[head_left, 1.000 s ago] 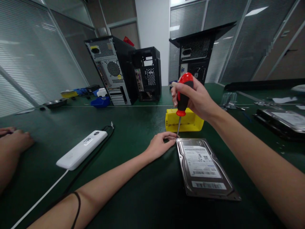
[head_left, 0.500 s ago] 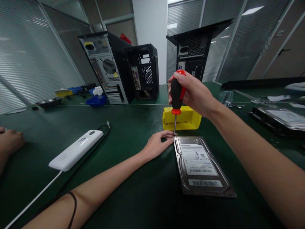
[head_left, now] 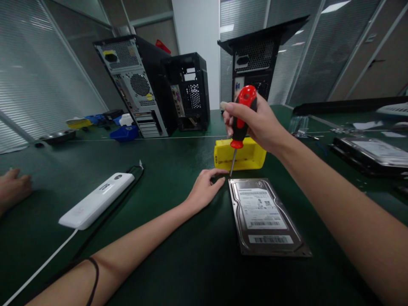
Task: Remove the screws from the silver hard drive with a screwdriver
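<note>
My right hand [head_left: 255, 117] is wrapped round the red and black handle of a screwdriver [head_left: 241, 114], its thumb lifted off the side. The shaft slants down, its tip by the upper left corner of a hard drive [head_left: 264, 212]. That drive lies flat, its white label facing up. My left hand [head_left: 205, 189] rests on the table left of this corner, thumb and index finger apart, the index fingertip close to the screwdriver tip. Whether anything tiny sits at the fingertip, I cannot make out. A yellow bin [head_left: 255, 155] lies just behind the drive.
On the green table [head_left: 178, 161], a white power bank [head_left: 97, 202] with a cable lies left. Computer cases [head_left: 137, 85] stand at the back. A blue tray [head_left: 124, 133] sits before them. More drives [head_left: 376, 155] lie right. Another person's hand [head_left: 14, 189] is at the left edge.
My right hand has tilted the screwdriver, its handle leaning further right. My left thumb has drawn back from the hard drive's edge. The whole view has shifted slightly.
</note>
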Tool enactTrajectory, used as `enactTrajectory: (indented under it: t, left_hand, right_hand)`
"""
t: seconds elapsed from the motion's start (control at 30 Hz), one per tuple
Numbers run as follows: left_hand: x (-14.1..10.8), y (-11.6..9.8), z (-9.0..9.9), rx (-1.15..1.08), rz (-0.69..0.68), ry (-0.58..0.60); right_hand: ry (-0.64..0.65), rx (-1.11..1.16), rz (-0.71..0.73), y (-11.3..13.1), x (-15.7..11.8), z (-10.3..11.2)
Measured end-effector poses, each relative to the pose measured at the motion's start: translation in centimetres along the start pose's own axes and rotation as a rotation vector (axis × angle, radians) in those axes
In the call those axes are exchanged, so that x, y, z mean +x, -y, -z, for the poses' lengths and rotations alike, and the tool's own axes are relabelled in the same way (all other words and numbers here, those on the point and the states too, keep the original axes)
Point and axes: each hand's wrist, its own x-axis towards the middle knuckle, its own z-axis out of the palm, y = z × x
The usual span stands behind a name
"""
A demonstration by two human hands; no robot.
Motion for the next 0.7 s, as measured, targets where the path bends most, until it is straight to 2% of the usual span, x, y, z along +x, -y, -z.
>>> enactTrajectory:
  t: [0.1,0.3,0.5,0.57,0.7]
  left_hand:
    - [0.02,0.09,0.05,0.069,0.045,-0.096]
    - [0.09,0.42,-0.1,0.068,0.038,-0.095]
    - [0.26,0.8,-0.08,0.041,0.116,-0.295]
    - [0.33,0.76,-0.07,-0.024,0.107,-0.28]
    - [0.31,0.51,-0.05,-0.101,0.086,-0.158]
  right_hand:
    - [0.018,0.002,0.009,0.08,-0.05,0.02]
    - [0.084,0.013,-0.001,0.44,-0.06,-0.18]
    - [0.112,0.009,0.013,0.44,-0.11,-0.41]
    - [0.121,0.003,0.02,0.46,-0.11,-0.46]
    - [0.134,-0.008,0.027,0.62,-0.07,-0.48]
